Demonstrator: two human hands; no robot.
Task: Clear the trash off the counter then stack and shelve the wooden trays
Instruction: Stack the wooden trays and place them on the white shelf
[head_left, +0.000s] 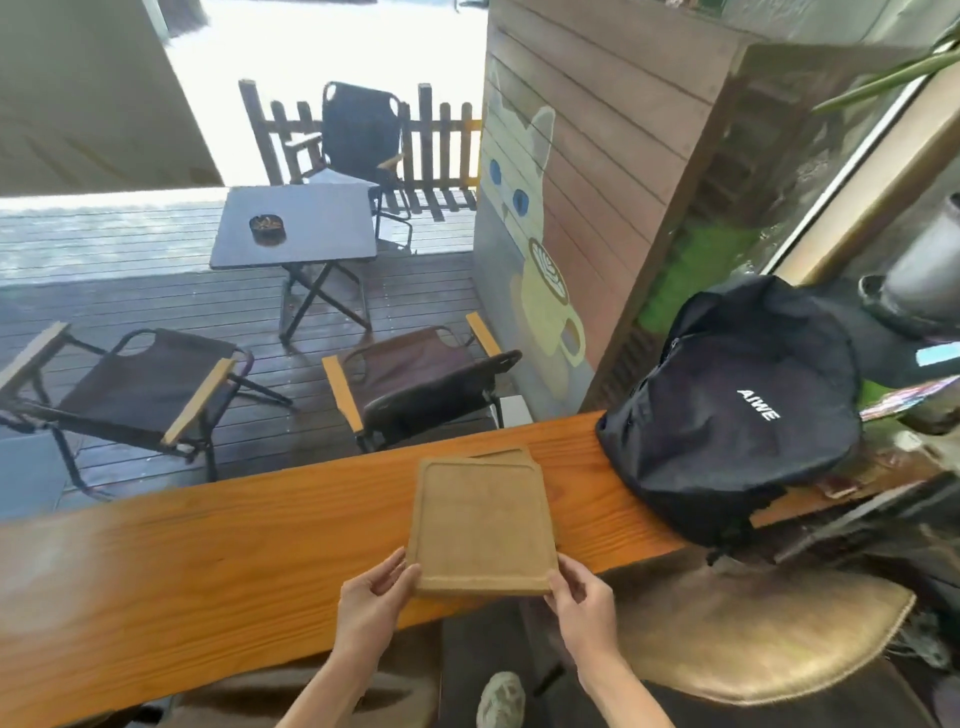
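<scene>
A long orange-brown wooden counter (218, 561) runs across a café's open front, looking out on a wet dark-planked deck (156, 306). On the deck, from the left: a folding camp chair (140, 384) with pale wood armrests, a small dark folding table (296, 226) bearing a black ashtray (267, 227) with what look like butts in it, a second low chair (421, 384) just beyond the counter, and a third chair (358, 135) against a picket fence (441, 140). A slatted wall (587, 171) painted with a white cat and a coffee cup stands to the right.

At the counter's near edge, the person's left hand (371, 603) pinches the near left corner of the wooden trays (483, 525), thumb on top and fingers curled beneath. The trays lie stacked on the counter, the lower one's far corner showing skewed past the upper. The right hand (582, 597) grips the near right corner likewise.

Right of the trays a black backpack (727, 415) lettered "AIWE" slumps on the counter, apart from them. A worn brown stool seat (753, 639) sits below.
</scene>
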